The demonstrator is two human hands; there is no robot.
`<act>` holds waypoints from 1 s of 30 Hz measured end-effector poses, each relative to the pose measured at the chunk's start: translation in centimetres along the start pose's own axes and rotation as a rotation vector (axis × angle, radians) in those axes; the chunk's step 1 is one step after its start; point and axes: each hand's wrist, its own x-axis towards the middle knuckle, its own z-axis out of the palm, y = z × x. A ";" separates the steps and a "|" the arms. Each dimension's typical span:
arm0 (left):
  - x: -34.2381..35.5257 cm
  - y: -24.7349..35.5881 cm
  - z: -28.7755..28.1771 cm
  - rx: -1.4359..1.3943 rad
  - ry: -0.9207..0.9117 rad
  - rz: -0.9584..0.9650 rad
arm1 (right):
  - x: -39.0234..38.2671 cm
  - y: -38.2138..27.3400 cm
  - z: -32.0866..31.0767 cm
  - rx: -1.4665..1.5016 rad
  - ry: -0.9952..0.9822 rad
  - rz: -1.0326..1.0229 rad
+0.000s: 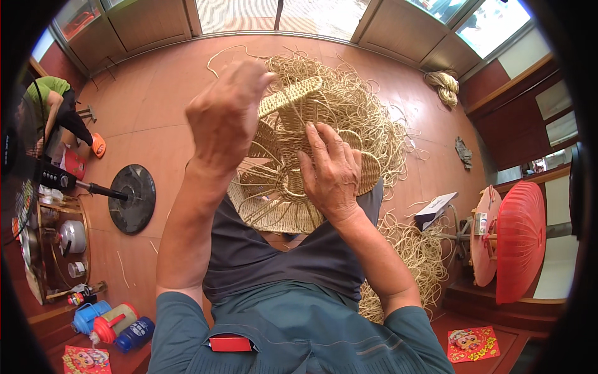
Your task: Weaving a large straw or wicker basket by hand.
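Note:
A pale straw-coloured woven piece (271, 209), with several panels and loose cords, lies across my lap. A narrow woven strip (286, 93) stands out at its top. My left hand (225, 115) is raised at the upper left of the piece, fingers curled beside the strip; what they grip is hidden behind the hand. My right hand (330, 168) is on the middle of the piece, index finger along a cord, fingers bent onto the weave and holding it.
Cord heaps (367, 118) (405, 268) surround me. Left: a fan stand (131, 212), a person (56, 100) bending, a kettle shelf (47, 218), jugs (121, 321). Right: a red stool (520, 243), a white box (436, 206), a cord bundle (443, 84). Cabinets (149, 25) line the back.

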 end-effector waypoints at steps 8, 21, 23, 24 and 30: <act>1.6 3.0 3.2 -0.133 -0.013 0.210 | 0.6 -1.0 -0.1 0.007 -0.094 0.052; -7.6 6.1 3.9 -0.373 -0.253 -0.287 | 0.8 -0.7 0.4 0.149 -0.061 0.131; -7.4 6.6 4.5 -0.417 -0.230 -0.333 | 0.9 -0.6 0.4 0.146 -0.064 0.137; -7.4 6.7 4.7 -0.458 -0.208 -0.378 | 1.0 -0.6 0.4 0.146 -0.056 0.139; -7.9 6.3 4.5 -0.600 -0.170 -0.540 | 0.8 -0.7 0.6 0.141 -0.025 0.145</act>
